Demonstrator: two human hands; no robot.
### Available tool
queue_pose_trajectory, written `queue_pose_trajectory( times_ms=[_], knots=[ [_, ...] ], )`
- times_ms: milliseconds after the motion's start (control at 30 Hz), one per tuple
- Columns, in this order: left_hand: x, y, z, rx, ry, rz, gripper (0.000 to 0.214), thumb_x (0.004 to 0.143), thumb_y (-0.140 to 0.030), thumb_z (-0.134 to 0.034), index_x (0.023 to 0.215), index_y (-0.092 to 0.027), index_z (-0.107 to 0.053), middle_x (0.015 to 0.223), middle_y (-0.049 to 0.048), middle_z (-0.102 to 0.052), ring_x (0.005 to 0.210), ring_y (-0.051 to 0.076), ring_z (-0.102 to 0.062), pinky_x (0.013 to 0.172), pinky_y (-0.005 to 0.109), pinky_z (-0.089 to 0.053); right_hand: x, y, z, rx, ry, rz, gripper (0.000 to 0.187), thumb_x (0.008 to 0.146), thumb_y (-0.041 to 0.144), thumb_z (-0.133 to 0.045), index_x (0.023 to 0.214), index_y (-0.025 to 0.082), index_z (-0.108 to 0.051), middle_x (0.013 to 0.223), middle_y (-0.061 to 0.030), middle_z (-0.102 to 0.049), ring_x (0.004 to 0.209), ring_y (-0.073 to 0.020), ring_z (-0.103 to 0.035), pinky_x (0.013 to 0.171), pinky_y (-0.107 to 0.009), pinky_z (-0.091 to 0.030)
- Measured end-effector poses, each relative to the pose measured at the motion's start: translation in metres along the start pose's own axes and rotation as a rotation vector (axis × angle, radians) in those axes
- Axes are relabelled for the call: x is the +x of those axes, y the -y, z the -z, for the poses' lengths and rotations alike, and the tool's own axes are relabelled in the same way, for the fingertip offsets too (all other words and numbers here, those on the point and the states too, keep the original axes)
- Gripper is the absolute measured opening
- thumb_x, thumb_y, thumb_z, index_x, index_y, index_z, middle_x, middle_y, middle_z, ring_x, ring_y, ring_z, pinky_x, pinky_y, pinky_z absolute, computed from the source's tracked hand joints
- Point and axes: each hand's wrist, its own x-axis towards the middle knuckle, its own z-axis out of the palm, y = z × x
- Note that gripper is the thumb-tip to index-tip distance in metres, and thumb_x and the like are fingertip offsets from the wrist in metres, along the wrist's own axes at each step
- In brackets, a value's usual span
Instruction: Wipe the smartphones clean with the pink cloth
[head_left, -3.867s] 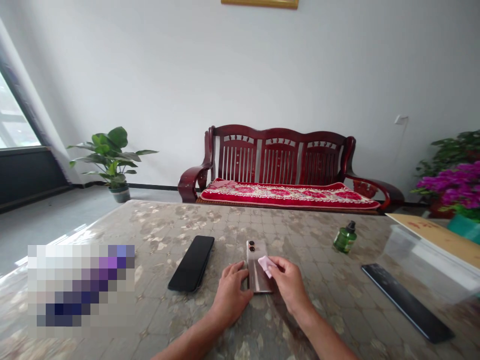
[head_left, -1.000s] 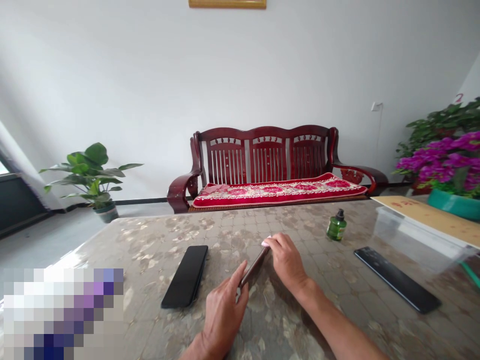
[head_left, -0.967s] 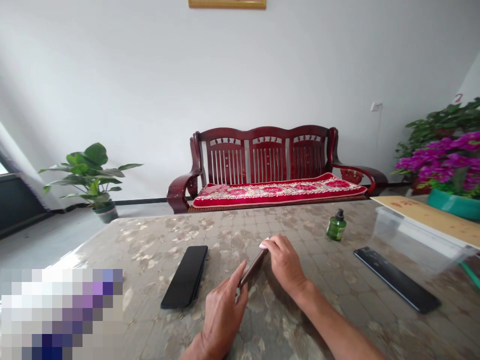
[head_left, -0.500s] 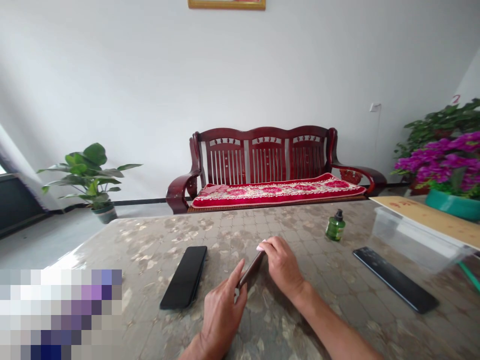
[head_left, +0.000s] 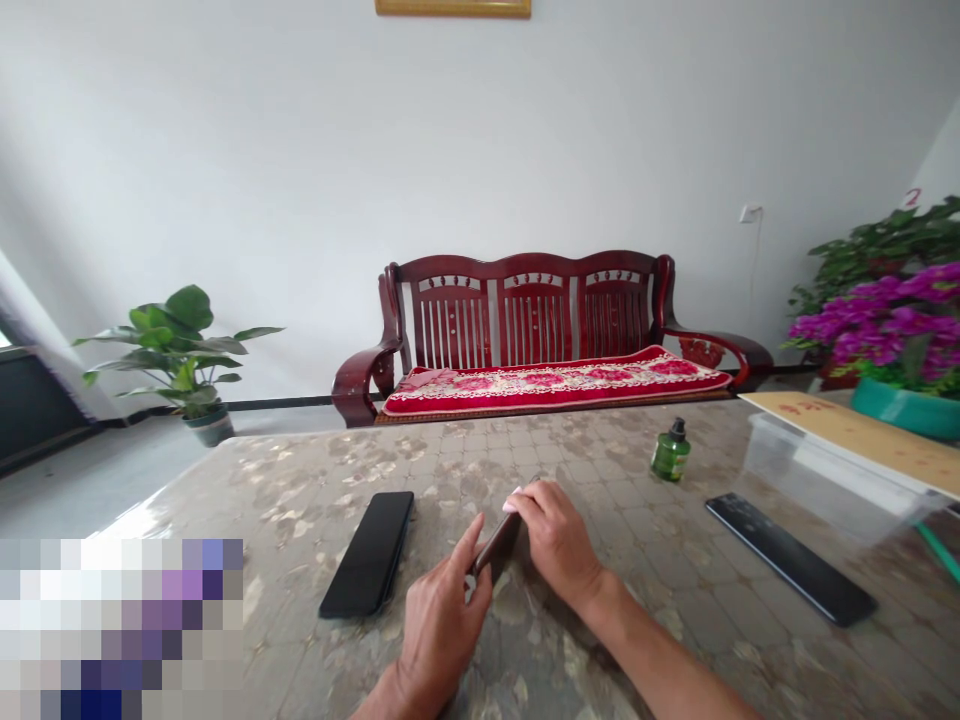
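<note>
Over the middle of the table a thin brown phone is tilted up, seen nearly edge-on, so its faces are mostly hidden. My left hand grips its near end between thumb and fingers, with the index finger stretched along the side. At the far top corner, my right hand is closed on the phone with bent fingers. Something pale, perhaps a nail or a small scrap, shows at its fingertips. A black phone lies flat to the left of my hands. Another dark phone lies to the right.
A green pump bottle stands on the patterned table. At the right is a clear plastic box with a tan sheet and a teal pot of purple flowers above it. A wooden bench stands beyond the table.
Both hands and the brown phone have shifted slightly left; the right hand has come a little lower and nearer. The other things have stayed put.
</note>
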Motion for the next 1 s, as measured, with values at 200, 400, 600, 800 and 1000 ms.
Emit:
queue_pose_trajectory(
  times_ms=[200,400,600,800,1000],
  knots=[
    [0.004,-0.005,0.001,0.011,0.063,0.052,0.043,0.085,-0.019,-0.050,0.127,-0.026,-0.059,0.099,-0.0008,-0.076,0.075,0.014,-0.071,0.077,0.022,-0.053,-0.002,0.005,-0.001,0.047,0.003,0.016,0.021,0.092,0.009,-0.049,0.097,0.022,-0.065,0.091,-0.0040,-0.061,0.088,-0.0176,-0.055,0.079,-0.029,-0.047],
    [0.005,-0.004,0.003,-0.015,0.161,0.074,0.034,0.092,-0.022,-0.049,0.124,-0.025,-0.062,0.096,0.0002,-0.076,0.082,0.016,-0.073,0.071,0.019,-0.052,0.002,-0.003,-0.007,0.089,0.006,-0.064,0.025,0.092,0.008,-0.048,0.097,0.023,-0.067,0.091,-0.0039,-0.062,0.088,-0.0175,-0.057,0.080,-0.029,-0.048],
    [0.002,0.001,-0.002,-0.021,0.138,0.045,0.036,0.091,-0.021,-0.048,0.124,-0.025,-0.062,0.094,-0.0008,-0.077,0.086,0.016,-0.073,0.072,0.018,-0.052,0.006,-0.048,-0.016,0.243,-0.165,-0.431,0.024,0.091,0.015,-0.047,0.091,0.021,-0.070,0.091,-0.0059,-0.067,0.088,-0.0182,-0.063,0.081,-0.030,-0.051],
    [0.001,0.001,-0.002,-0.016,0.115,0.015,0.036,0.091,-0.023,-0.046,0.123,-0.026,-0.062,0.095,-0.0012,-0.077,0.085,0.016,-0.074,0.070,0.018,-0.052,-0.005,-0.066,-0.031,0.262,-0.034,-0.551,0.025,0.085,0.017,-0.048,0.084,0.021,-0.072,0.081,-0.0050,-0.071,0.077,-0.0189,-0.066,0.069,-0.027,-0.050],
    [-0.002,-0.001,-0.003,0.010,0.100,-0.029,0.036,0.089,-0.020,-0.047,0.120,-0.028,-0.063,0.089,-0.0027,-0.077,0.076,0.015,-0.073,0.068,0.018,-0.052,-0.014,-0.070,-0.031,0.238,0.045,-0.531,0.025,0.077,0.012,-0.053,0.058,0.022,-0.065,0.060,0.0003,-0.061,0.059,-0.0147,-0.058,0.055,-0.022,-0.039]
  ],
)
